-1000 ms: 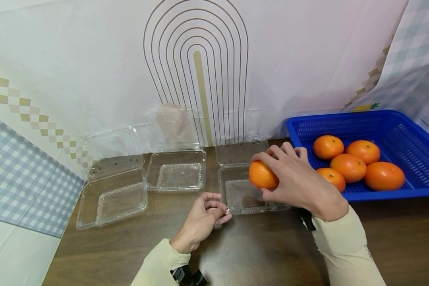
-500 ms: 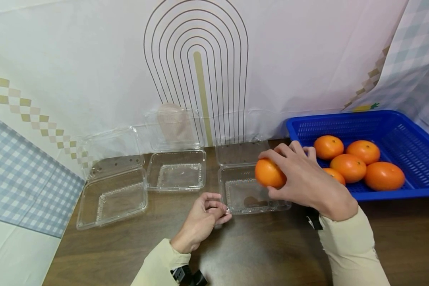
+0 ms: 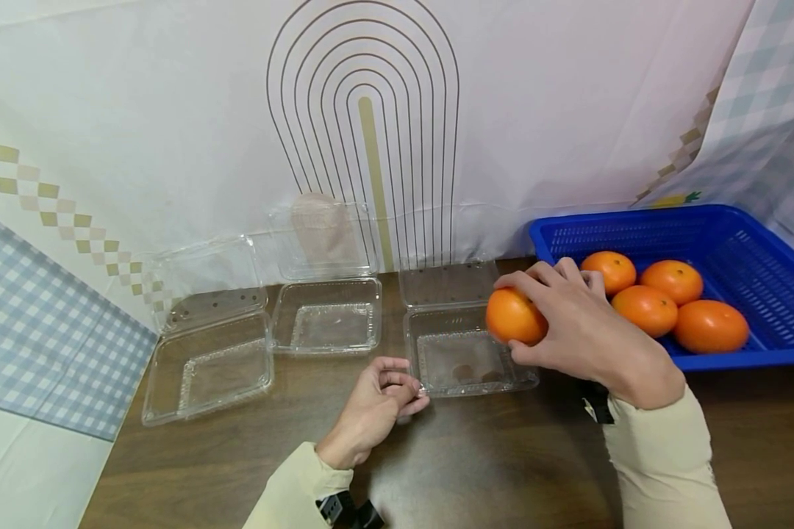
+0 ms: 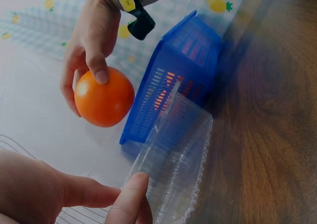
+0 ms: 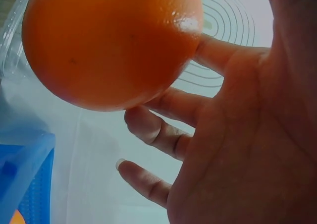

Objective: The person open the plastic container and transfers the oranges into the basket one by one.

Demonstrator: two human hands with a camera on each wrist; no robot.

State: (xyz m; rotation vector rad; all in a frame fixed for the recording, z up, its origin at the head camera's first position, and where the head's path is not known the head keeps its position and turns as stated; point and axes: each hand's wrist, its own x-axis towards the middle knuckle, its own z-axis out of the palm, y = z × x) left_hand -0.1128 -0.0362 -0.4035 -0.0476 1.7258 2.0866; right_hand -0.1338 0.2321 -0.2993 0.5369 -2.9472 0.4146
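My right hand (image 3: pixel 589 330) grips an orange (image 3: pixel 516 316) between thumb and fingers. The orange is in the air above the right part of a clear plastic clamshell box (image 3: pixel 450 353), whose lid (image 3: pixel 446 283) stands raised at the back. In the right wrist view the orange (image 5: pixel 109 45) rests against the fingertips, clear of the palm. With thumb and fingers, my left hand (image 3: pixel 377 404) pinches the front left corner of that same box; the left wrist view shows the thumb (image 4: pixel 130 196) at the rim of the box (image 4: pixel 183 154).
Right of the box stands a blue plastic basket (image 3: pixel 761 257) with several oranges (image 3: pixel 671 281) in it; my right hand hides part of them. Two more clear boxes with raised lids, a middle one (image 3: pixel 327 316) and a left one (image 3: pixel 212 367), stand on the brown table (image 3: pixel 238 470) by the cloth-covered wall.
My right hand has moved steadily to the right with the orange, from above the middle of the box toward the basket. The left hand has stayed at the box's corner.
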